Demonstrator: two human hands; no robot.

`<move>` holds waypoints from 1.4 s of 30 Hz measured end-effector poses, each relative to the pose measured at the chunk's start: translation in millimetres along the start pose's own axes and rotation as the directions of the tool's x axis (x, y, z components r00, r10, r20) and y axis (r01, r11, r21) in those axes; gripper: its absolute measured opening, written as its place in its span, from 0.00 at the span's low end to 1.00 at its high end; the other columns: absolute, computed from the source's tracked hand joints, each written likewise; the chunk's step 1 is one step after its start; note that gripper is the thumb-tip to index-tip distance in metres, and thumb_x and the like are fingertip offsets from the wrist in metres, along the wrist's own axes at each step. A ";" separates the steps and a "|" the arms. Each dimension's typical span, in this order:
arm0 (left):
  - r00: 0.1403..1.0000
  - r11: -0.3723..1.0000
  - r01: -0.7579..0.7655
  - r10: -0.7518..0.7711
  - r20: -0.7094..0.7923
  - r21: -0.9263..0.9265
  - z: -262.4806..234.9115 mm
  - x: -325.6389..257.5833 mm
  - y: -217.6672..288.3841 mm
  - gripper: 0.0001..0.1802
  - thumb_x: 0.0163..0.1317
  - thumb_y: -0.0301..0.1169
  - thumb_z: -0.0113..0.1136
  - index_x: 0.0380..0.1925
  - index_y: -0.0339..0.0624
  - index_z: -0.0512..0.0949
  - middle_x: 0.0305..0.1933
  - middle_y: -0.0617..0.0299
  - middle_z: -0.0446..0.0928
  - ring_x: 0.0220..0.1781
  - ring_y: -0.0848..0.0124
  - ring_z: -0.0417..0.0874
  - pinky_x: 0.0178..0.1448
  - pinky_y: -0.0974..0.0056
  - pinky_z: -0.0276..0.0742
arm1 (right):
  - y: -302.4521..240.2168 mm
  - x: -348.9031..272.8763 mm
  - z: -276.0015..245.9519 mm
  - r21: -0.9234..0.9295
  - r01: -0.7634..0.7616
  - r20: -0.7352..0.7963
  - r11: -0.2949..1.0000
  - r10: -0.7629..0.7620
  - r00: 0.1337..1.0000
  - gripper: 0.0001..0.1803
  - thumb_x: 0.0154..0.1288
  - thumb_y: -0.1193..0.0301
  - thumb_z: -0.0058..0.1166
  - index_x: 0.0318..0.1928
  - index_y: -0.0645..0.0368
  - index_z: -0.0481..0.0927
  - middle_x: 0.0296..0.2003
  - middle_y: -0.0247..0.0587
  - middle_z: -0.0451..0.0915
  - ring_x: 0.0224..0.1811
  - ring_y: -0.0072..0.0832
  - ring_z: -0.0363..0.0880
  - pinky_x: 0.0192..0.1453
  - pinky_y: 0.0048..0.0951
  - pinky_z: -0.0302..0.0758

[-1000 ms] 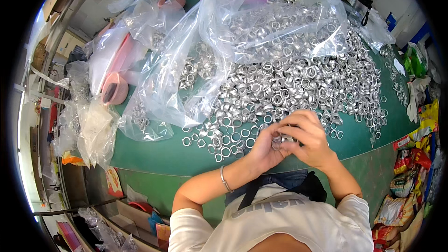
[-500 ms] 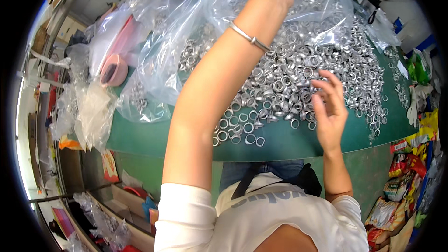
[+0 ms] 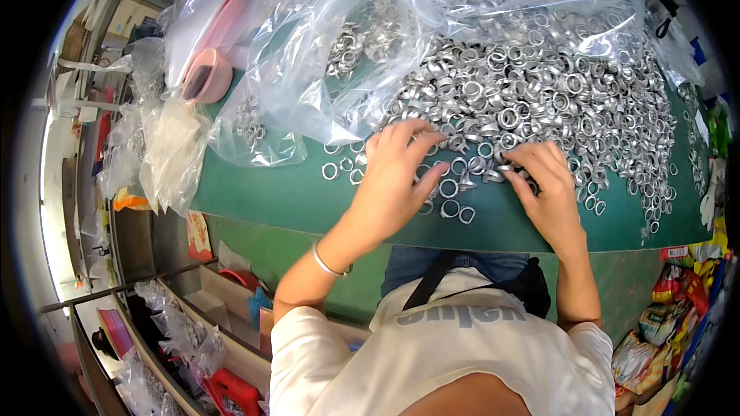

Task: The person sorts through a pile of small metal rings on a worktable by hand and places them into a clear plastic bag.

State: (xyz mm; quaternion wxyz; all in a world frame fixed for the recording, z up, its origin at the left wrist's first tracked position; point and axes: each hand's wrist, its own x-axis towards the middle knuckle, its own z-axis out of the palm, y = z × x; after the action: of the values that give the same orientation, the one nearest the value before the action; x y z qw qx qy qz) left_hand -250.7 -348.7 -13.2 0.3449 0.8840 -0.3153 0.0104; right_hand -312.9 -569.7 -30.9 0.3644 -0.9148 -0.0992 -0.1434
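Note:
A big heap of small silver metal rings (image 3: 539, 85) covers the green table (image 3: 285, 200). My left hand (image 3: 397, 177) lies flat with fingers spread on the near edge of the heap, touching loose rings. My right hand (image 3: 543, 185) rests beside it, fingers spread and fingertips on rings at the heap's front. Neither hand visibly holds a ring. A silver bracelet (image 3: 327, 262) circles my left wrist. Large clear plastic bags (image 3: 324, 54) holding more rings lie over the back and left of the heap.
A pink bowl-like container (image 3: 206, 77) sits at the table's left under plastic. Crumpled clear bags (image 3: 166, 154) hang off the left edge. Shelves with bagged goods (image 3: 169, 331) stand lower left. Colourful packets (image 3: 663, 316) pile up at the lower right.
My left arm, stretched far back toward the bags half a second ago, has come back down onto the heap's front. Both hands, joined over rings a second ago, now lie spread apart.

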 end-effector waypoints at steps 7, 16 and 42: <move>0.988 0.949 0.137 -0.109 -0.111 0.283 18.3 -54.2 -26.4 0.15 0.51 0.24 0.60 0.42 0.41 0.76 0.55 0.53 0.66 0.59 0.54 0.64 0.63 0.48 0.53 | 1.9 1.1 26.8 -0.268 0.258 0.167 0.928 -0.219 0.961 0.12 0.49 0.74 0.60 0.36 0.56 0.77 0.45 0.39 0.72 0.52 0.36 0.68 0.58 0.47 0.57; 0.978 0.980 0.132 -0.104 -0.182 0.148 35.9 -66.5 -10.8 0.14 0.47 0.28 0.66 0.36 0.45 0.79 0.51 0.57 0.69 0.54 0.56 0.67 0.56 0.54 0.56 | -11.1 -12.6 17.3 -0.354 0.056 0.023 0.934 -0.051 0.998 0.12 0.49 0.81 0.55 0.38 0.59 0.75 0.47 0.40 0.71 0.54 0.39 0.68 0.60 0.46 0.55; 0.876 0.933 0.341 -0.272 -0.398 0.113 24.6 -80.7 -26.3 0.21 0.48 0.22 0.64 0.45 0.41 0.74 0.47 0.59 0.71 0.49 0.63 0.70 0.54 0.62 0.57 | -38.8 25.0 90.0 0.003 0.127 0.119 0.992 -0.126 0.985 0.08 0.45 0.76 0.62 0.28 0.59 0.77 0.31 0.38 0.71 0.36 0.35 0.69 0.40 0.33 0.62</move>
State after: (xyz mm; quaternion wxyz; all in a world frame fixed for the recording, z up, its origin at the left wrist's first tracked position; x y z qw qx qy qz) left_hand -305.4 -304.6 -66.9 0.3149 0.9317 -0.0967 0.1529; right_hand -283.5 -477.4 -60.2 0.3460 -0.9144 -0.1783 -0.1115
